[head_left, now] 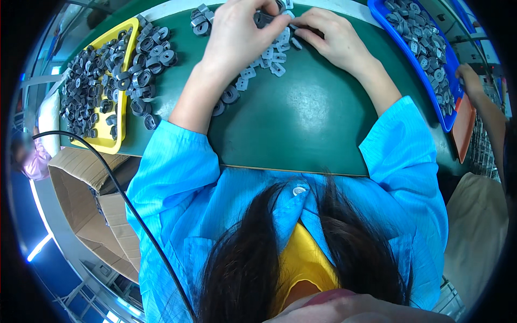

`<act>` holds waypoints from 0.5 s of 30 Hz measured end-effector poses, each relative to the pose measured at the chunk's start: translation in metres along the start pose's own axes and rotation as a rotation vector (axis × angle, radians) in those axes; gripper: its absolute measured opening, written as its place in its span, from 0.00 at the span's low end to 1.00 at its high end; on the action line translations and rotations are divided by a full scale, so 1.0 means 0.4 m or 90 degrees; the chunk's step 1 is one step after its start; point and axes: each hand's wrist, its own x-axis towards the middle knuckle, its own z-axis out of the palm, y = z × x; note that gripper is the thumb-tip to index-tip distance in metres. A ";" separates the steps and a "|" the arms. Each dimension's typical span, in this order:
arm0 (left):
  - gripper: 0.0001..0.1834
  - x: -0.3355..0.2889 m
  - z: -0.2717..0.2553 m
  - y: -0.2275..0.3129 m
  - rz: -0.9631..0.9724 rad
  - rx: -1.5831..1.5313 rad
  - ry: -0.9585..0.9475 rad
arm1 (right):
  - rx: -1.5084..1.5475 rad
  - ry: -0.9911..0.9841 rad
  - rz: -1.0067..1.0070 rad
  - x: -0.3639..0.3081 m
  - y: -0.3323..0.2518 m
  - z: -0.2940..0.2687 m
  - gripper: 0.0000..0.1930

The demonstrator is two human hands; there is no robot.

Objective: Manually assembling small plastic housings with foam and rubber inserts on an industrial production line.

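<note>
At the far side of the green table, my left hand (234,40) is closed around a dark grey plastic part (263,20), partly hidden by its fingers. My right hand (336,43) is beside it, thumb and forefinger pinched together. Whatever the right fingertips hold is too small to make out. A loose pile of small light grey plastic plates with holes (277,69) lies beneath and between both hands. Next to my left wrist are a few dark grey rounded parts (230,95), and more of them (201,26) sit beyond that hand.
At left, a yellow tray (121,121) holds many dark grey parts, with a heap (142,78) spilling beside it. A blue tray (401,43) of grey parts stands at right, near an orange-red tray (463,129) and another person's arm (476,89). An open cardboard box (81,199) and black cable (116,180) are at left.
</note>
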 end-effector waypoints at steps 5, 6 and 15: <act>0.12 -0.014 0.017 0.025 -0.054 -0.089 -0.051 | -0.065 0.023 0.078 -0.017 0.000 -0.003 0.11; 0.13 -0.019 0.026 0.016 -0.066 -0.110 -0.046 | -0.062 0.025 0.082 -0.019 -0.006 -0.004 0.11; 0.18 -0.030 0.032 0.019 -0.021 0.016 -0.029 | 0.677 0.049 0.460 0.021 -0.067 -0.075 0.08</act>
